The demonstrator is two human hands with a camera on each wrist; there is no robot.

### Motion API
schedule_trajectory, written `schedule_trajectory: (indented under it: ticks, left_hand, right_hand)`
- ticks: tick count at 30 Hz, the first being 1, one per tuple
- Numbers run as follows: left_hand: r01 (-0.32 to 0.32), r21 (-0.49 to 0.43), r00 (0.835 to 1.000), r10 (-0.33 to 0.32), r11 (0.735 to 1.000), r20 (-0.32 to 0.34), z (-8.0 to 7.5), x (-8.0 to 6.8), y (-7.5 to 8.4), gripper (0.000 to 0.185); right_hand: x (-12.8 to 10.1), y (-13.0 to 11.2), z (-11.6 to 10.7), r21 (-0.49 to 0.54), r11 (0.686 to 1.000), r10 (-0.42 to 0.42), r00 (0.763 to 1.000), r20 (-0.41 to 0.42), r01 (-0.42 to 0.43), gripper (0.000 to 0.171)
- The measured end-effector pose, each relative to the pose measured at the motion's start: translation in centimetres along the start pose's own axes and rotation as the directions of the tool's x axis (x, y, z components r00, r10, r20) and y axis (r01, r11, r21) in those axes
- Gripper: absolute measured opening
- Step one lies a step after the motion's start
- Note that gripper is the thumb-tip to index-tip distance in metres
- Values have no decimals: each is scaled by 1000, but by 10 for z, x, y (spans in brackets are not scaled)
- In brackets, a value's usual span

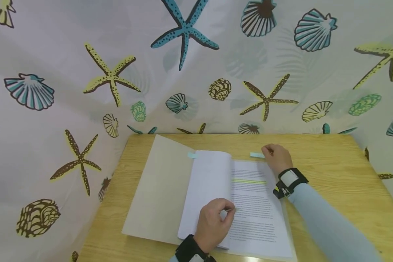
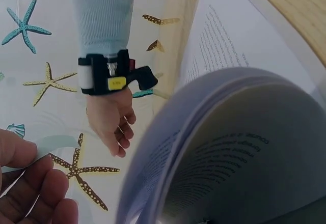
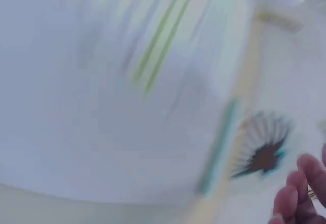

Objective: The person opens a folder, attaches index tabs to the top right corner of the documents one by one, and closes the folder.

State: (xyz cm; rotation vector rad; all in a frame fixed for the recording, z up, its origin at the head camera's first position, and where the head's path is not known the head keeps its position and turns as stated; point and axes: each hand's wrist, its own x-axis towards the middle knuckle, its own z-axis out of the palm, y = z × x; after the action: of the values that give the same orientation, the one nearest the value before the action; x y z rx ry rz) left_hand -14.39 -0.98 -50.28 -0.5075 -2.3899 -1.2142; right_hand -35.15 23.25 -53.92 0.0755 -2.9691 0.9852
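Observation:
A thick stack of printed pages (image 1: 253, 218) lies open, its turned pages (image 1: 209, 182) curling over to the left. My left hand (image 1: 215, 222) is above the lower part of these pages, thumb and fingertips together. In the left wrist view it pinches a pale teal, translucent sticky tab (image 2: 56, 142). My right hand (image 1: 277, 158) is beyond the page's upper right corner, fingers loosely curled and holding nothing. Close by its fingertips, a light blue strip (image 1: 257, 155) lies on the table; in the right wrist view the fingers (image 3: 286, 201) are apart from it.
A beige cover (image 1: 158, 193) is folded out to the left. Another pale blue tab (image 1: 192, 155) sticks out at the top of the turned pages. One line (image 1: 249, 181) is highlighted yellow. The wooden table (image 1: 340, 174) meets a shell-patterned cloth (image 1: 196, 109) behind.

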Motion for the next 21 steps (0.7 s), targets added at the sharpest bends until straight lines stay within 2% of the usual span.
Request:
schedule_trajectory:
  ticks: [4, 7, 10, 12, 16, 18, 21]
  left_hand:
    - [19, 7, 1000, -19, 1000, -11, -1, 1, 0, 19]
    - [17, 16, 1000, -17, 1000, -14, 0, 1, 1, 20]
    - [-8, 50, 1000, 9, 999, -22, 2, 1, 2, 22]
    - [-20, 74, 1000, 22, 997, -22, 2, 2, 3, 21]
    - [-83, 143, 996, 84, 986, -1, 4, 2, 3, 17]
    - [-142, 188, 990, 141, 972, 23, 4, 2, 3, 16]
    - [-233, 254, 973, 222, 939, 69, 5, 1, 4, 17]
  right_hand:
    - [-42, -18, -18, 176, 984, -55, 985, 165, 25, 41]
    - [-78, -27, -25, 314, 949, -133, 947, 294, 36, 38]
    - [-108, -37, -30, 424, 905, -218, 901, 376, 42, 32]
    - [-123, -45, -32, 487, 872, -277, 873, 402, 52, 26]
    - [-147, -61, -34, 604, 792, -396, 829, 395, 90, 17]
    - [-157, -67, -32, 634, 769, -416, 821, 391, 88, 17]
    - [-167, -72, -28, 661, 749, -391, 826, 405, 31, 20]
